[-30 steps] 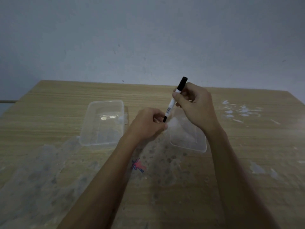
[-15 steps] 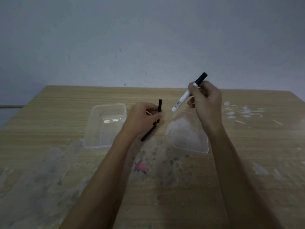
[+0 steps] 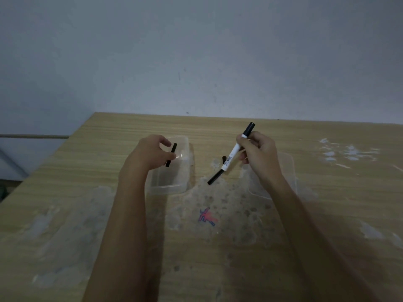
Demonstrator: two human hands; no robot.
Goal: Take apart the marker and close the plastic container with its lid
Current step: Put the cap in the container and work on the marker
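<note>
My right hand (image 3: 259, 153) grips the white marker barrel (image 3: 233, 153), tilted with its black end up. A thin black marker piece (image 3: 214, 177) shows just below the barrel's lower end, above the table; I cannot tell whether it touches the barrel. My left hand (image 3: 148, 155) pinches a short black marker piece (image 3: 171, 154) above the open clear plastic container (image 3: 174, 187). The clear lid (image 3: 289, 171) lies flat on the table, partly hidden under my right hand and forearm.
The wooden table (image 3: 327, 214) has worn whitish patches and a red-and-blue scribble (image 3: 207, 217) near the middle. A grey wall stands behind its far edge. The table's left edge runs diagonally at the left.
My left hand has moved left, over the container, keeping one black piece. The other black piece has left that hand and now shows by the barrel's lower end.
</note>
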